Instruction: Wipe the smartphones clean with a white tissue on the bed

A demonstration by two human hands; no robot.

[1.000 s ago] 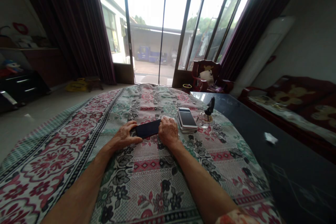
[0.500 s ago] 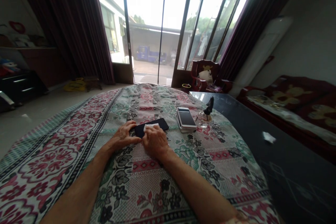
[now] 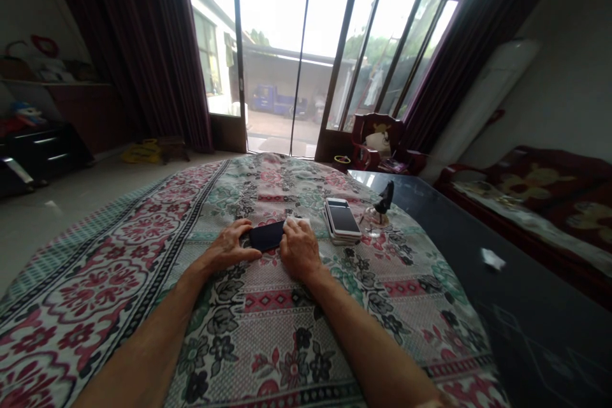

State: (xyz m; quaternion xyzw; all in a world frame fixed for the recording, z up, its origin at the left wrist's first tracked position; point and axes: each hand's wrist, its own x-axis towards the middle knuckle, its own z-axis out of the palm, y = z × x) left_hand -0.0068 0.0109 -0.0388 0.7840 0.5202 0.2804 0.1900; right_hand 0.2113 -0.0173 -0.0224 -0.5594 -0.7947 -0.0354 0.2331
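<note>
Head view gives us both bare hands over a flowered tablecloth (image 3: 291,331), with a dark phone (image 3: 266,236) lying flat between them near the middle of the cloth. Our left hand (image 3: 231,247) holds the phone's left end, thumb at the near corner and fingers at the far one, so the grip spans the phone's width. Our right hand (image 3: 300,251) lies over the phone's right end, fingers bent and drawn close together on a white wipe (image 3: 302,221). We see only part of the wipe past the knuckles; how firmly it is pinched, we cannot tell.

Just to the right of that hand sits a stack (image 3: 343,219) of phones, a white one with a dark screen uppermost. Beside the stack, farther right, a black figure (image 3: 385,197) rises from a small base whose make we cannot be sure of. Past the cloth's right edge we have a dark tabletop (image 3: 535,312) with a white scrap (image 3: 492,259) on it.

Beyond, a red chair (image 3: 366,124) stands by the glass doors (image 3: 272,76), a sofa (image 3: 540,182) is at the far right, and a yellow bag (image 3: 142,152) lies on the floor to the left.
</note>
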